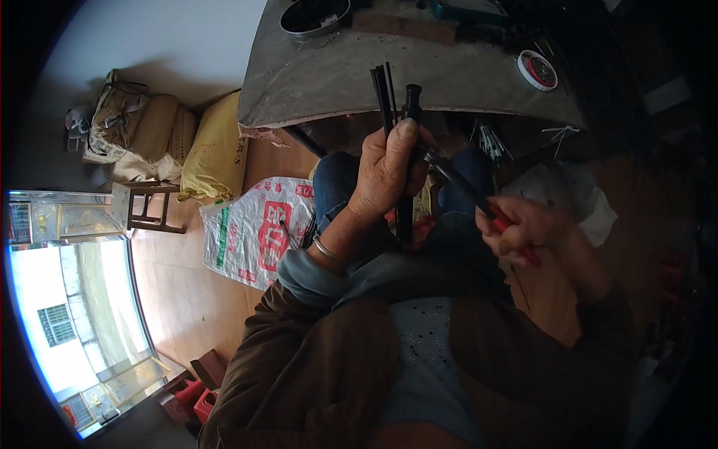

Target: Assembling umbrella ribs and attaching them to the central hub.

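My left hand (385, 166) is closed around a bundle of thin black rods (384, 93), whose ends stick up past the thumb. Beside them in the same grip stands a thicker black shaft (412, 97) with a flared top; its lower part reaches down between my knees. In my right hand (535, 228), slightly blurred, is a pair of pliers (465, 184) with red handles. Their dark head points up and left and comes close to the fingers of my left hand. Whether the jaws grip anything is too small to tell.
Ahead is a grey worktable (314, 86) with a round tin (314, 30) of dark bits and a red-and-white dish (538, 70). A white printed sack (258, 232) lies on the floor at left. Beyond it are a wooden stool (153, 206) and a yellow sack (217, 150).
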`<state>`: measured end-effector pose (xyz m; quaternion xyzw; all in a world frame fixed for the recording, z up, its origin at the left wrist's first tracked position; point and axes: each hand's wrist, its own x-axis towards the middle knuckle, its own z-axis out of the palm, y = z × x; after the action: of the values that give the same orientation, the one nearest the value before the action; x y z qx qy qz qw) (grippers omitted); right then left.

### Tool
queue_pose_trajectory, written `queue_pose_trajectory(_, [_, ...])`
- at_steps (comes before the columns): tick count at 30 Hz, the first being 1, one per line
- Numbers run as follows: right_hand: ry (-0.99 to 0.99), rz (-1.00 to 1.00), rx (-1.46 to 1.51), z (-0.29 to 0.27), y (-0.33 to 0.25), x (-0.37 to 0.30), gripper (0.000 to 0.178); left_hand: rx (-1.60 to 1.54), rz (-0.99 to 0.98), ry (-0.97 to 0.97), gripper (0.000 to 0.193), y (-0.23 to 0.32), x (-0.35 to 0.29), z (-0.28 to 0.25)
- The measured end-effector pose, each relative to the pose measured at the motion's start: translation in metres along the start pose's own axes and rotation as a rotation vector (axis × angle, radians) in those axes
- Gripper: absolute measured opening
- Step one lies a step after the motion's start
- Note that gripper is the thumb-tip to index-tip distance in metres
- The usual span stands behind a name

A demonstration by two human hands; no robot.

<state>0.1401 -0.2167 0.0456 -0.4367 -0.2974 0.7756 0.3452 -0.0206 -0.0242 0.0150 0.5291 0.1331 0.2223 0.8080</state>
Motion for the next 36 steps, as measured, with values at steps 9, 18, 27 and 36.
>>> queue_pose_trajectory(9, [0.218,-0.133,0.180,0.017,0.008,0.001,0.045,-0.002,0.026,0.006,0.042,0.002,-0.002,-0.002])
queue_pose_trajectory(18, [0.170,0.053,-0.324,0.006,-0.035,-0.002,0.028,0.114,0.027,0.014,0.043,0.005,0.001,-0.005])
queue_pose_trajectory(27, [0.207,-0.082,0.062,0.019,0.002,0.013,0.035,-0.055,-0.067,-0.065,0.050,0.008,0.003,-0.011])
queue_pose_trajectory(36, [0.330,-0.069,-0.082,0.039,-0.020,0.015,0.039,-0.062,-0.088,-0.204,0.063,0.009,0.010,-0.021])
